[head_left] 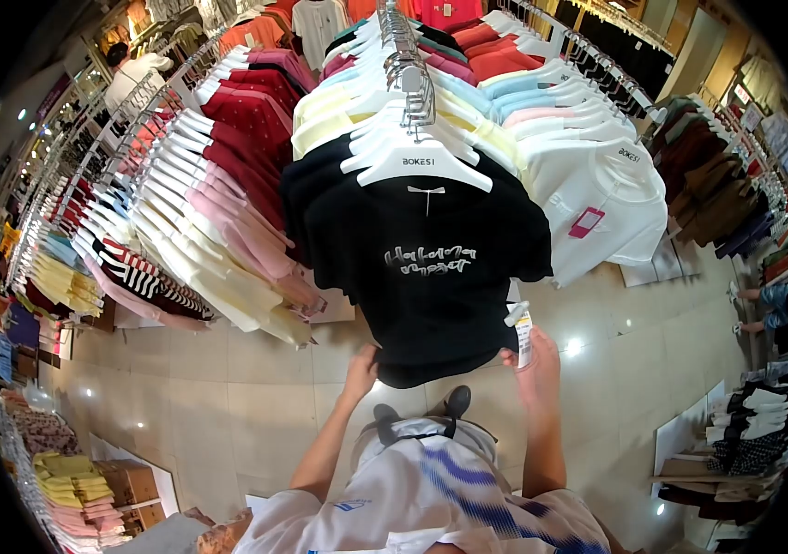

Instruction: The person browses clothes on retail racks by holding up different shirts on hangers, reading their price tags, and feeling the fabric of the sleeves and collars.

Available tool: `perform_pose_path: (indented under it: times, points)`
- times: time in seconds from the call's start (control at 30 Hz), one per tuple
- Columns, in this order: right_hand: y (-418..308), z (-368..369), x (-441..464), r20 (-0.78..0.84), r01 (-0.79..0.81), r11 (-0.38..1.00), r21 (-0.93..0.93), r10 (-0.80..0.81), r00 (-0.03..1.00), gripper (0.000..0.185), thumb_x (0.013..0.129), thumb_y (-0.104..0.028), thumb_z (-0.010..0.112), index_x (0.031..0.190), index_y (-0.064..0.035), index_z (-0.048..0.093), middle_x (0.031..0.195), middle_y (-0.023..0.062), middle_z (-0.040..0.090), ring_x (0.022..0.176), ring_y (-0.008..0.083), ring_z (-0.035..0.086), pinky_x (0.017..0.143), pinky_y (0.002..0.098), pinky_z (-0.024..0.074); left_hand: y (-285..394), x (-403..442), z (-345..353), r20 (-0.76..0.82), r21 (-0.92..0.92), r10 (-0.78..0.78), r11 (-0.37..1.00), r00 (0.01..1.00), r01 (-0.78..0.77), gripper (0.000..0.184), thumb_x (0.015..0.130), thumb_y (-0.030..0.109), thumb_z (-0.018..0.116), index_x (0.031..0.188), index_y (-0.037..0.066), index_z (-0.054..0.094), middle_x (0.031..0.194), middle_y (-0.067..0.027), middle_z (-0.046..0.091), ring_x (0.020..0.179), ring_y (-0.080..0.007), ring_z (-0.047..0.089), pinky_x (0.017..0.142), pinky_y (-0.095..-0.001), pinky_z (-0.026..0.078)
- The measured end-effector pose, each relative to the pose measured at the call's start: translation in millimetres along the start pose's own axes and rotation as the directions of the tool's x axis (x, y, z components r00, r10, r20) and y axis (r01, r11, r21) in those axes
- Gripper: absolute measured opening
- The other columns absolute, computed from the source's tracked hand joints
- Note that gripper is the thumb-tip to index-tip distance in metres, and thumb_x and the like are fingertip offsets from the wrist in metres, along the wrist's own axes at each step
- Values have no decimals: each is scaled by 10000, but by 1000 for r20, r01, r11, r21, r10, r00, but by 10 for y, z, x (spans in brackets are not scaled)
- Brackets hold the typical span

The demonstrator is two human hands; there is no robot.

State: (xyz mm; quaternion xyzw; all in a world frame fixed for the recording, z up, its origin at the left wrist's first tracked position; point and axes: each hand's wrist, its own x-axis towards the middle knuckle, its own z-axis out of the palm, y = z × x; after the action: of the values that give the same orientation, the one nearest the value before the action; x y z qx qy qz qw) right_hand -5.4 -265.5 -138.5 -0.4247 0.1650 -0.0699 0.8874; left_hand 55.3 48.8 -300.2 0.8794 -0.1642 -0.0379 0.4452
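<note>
A black T-shirt [431, 305] with white lettering across its chest faces me on a white hanger [423, 167] marked BOKESI. My left hand [361, 371] is closed on the shirt's lower left edge, its fingertips partly behind the cloth. At the lower right edge, my right hand [536, 360] pinches the cloth near the hem. A white paper tag [524, 343] with a barcode and a yellow band lies against the fingers of this hand, and a small white plastic piece [517, 313] sits just above it on the shirt's side.
Metal hooks [408, 83] hold a long row of shirts behind the black one. A white T-shirt [606, 203] with a pink tag hangs to the right, and dark red shirts [246, 129] hang to the left. Folded clothes [75, 489] are stacked at lower left. Tiled floor [255, 397] shows below.
</note>
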Motion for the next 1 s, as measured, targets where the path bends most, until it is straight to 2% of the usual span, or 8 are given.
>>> perform_pose_path:
  times: [0.23, 0.53, 0.57, 0.63, 0.67, 0.73, 0.83, 1.0]
  points:
    - [664, -1029, 436, -32, -135, 987, -85, 133, 991, 300, 947, -165, 426, 1112, 70, 514, 908, 162, 634, 743, 305, 667, 623, 366, 560, 802, 213, -383, -95, -644, -293, 747, 951, 165, 132, 818, -39, 502, 922, 6, 570, 735, 29, 551, 659, -47, 484, 561, -198, 378]
    - [1583, -1434, 732, -17, -404, 827, -391, 433, 901, 298, 942, -184, 458, 1097, 55, 542, 888, 161, 665, 753, 252, 670, 640, 342, 554, 1381, 557, -514, 134, -457, 8, 888, 991, 54, 111, 779, 35, 594, 856, -32, 554, 693, -32, 558, 607, -78, 483, 530, -259, 391]
    - [1738, -1591, 843, 8, -199, 555, -808, 349, 937, 328, 928, -216, 482, 1134, 32, 541, 916, 163, 666, 765, 277, 674, 666, 363, 554, 1430, 577, -532, 147, -392, 8, 919, 989, 51, 110, 773, 36, 604, 845, -30, 554, 676, -25, 541, 608, -71, 465, 533, -249, 380]
    - [1472, -1195, 726, 80, 110, -157, -982, 182, 980, 386, 871, -234, 598, 1189, -26, 528, 968, 167, 644, 824, 330, 660, 747, 384, 527, 1465, 607, -526, 151, -324, 5, 945, 988, 45, 111, 767, 37, 613, 834, -29, 554, 659, -18, 523, 609, -64, 447, 535, -239, 369]
    - [1217, -753, 570, 88, 118, -157, -980, 185, 979, 386, 871, -234, 598, 1189, -26, 528, 968, 167, 644, 824, 330, 660, 747, 384, 527, 1465, 621, -520, 136, -284, 42, 959, 990, -2, 132, 758, 55, 617, 833, -32, 551, 646, -57, 537, 586, -98, 475, 524, -259, 373]
    - [831, -58, 311, 374, 406, 541, -737, -173, 911, 447, 795, -156, 690, 1187, -32, 517, 983, 187, 616, 912, 360, 619, 796, 379, 501, 1497, 635, -483, 119, -247, 70, 968, 990, -39, 154, 749, 73, 620, 831, -35, 547, 633, -95, 550, 563, -133, 503, 512, -278, 377]
    - [491, 659, 68, 562, 590, 433, -682, -206, 801, 534, 719, -62, 726, 1206, -40, 508, 1094, 147, 598, 984, 276, 599, 843, 338, 476, 1557, 667, -397, 102, -199, 201, 964, 974, -179, 192, 739, 122, 619, 846, -19, 548, 695, -192, 601, 583, -328, 574, 511, -345, 400]
    - [581, 857, 123, 536, 649, 307, -696, -379, 754, 328, 754, 50, 592, 1076, -14, 580, 949, 139, 628, 841, 283, 636, 706, 331, 500, 1818, 623, -600, 24, -63, 124, 990, 992, -123, 186, 750, 149, 616, 841, 8, 538, 630, -184, 568, 588, -357, 574, 531, -436, 408]
